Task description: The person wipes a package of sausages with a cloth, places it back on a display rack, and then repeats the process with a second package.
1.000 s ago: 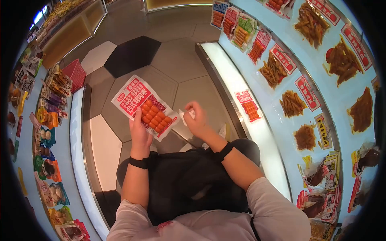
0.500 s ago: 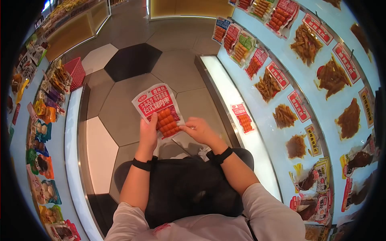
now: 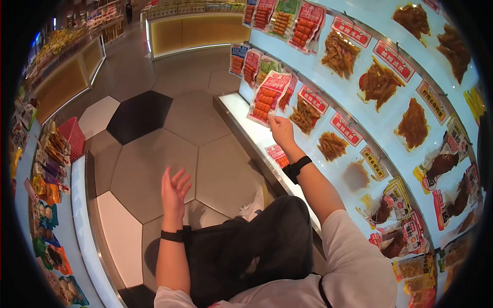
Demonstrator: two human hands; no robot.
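Observation:
My right hand [image 3: 282, 131] grips the lower corner of a red and white sausage packet [image 3: 268, 97]. That packet is held up in front of the lower row of hanging packs, partly covering a similar red pack [image 3: 287, 95] behind it. Whether it touches the rack cannot be made out. Over the floor, my left hand [image 3: 174, 191] is empty, its fingers spread and palm turned inward. Another red sausage packet [image 3: 278, 155] lies on the lit white ledge [image 3: 239, 109] below my right wrist, which partly hides it.
On the right wall hang packs of chicken feet [image 3: 340, 54] and dark meat packs [image 3: 442, 156]. Along the left shelf are colourful snack packs [image 3: 50, 192] and a pink basket [image 3: 73, 137]. A wood-panelled counter [image 3: 197, 41] stands ahead. My knee [image 3: 287, 220] is near the ledge.
My right hand has carried the sausage packet rightward and up to the hanging rack. My left hand has let go of it and opened. The view has turned toward the right.

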